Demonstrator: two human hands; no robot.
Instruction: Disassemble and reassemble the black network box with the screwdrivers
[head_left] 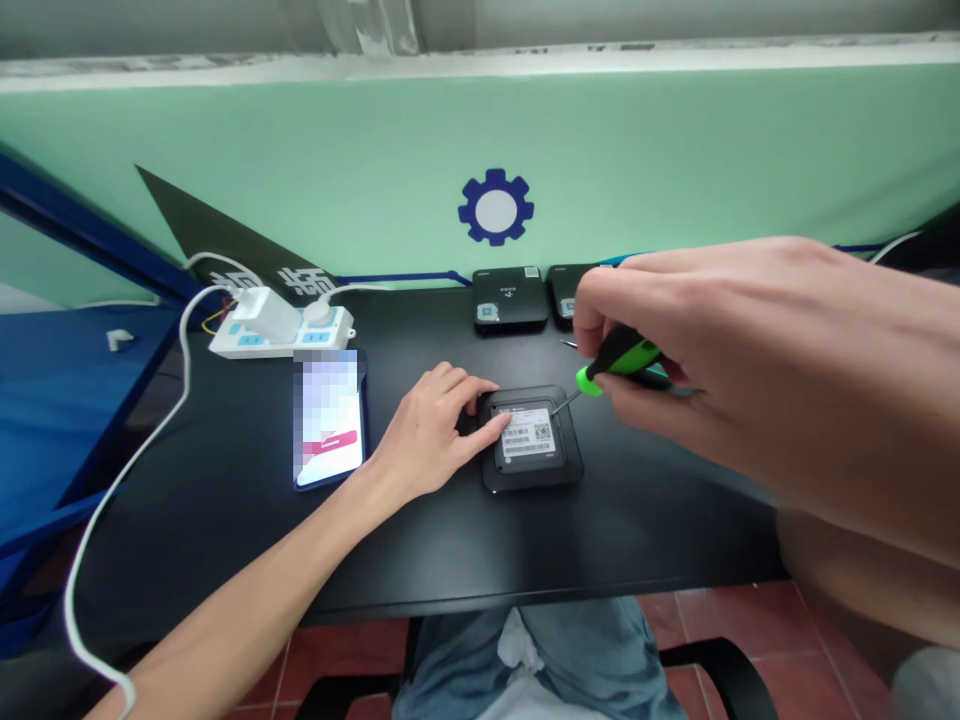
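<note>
A small black box (534, 468) lies bottom-up on the black table (420, 540), with a white label facing up. My left hand (431, 425) rests on its left edge, fingers flat and pressing the box down. My right hand (720, 350) is closed round a green-and-black screwdriver (619, 362). The thin shaft of the screwdriver points down-left, with its tip at the box's upper right corner.
Two more black boxes (510, 298) (568, 292) stand at the table's back edge by the green wall. A lit phone (328, 420) lies left of my left hand. Behind it sits a white power strip (285, 332) with a charger and a white cable trailing left.
</note>
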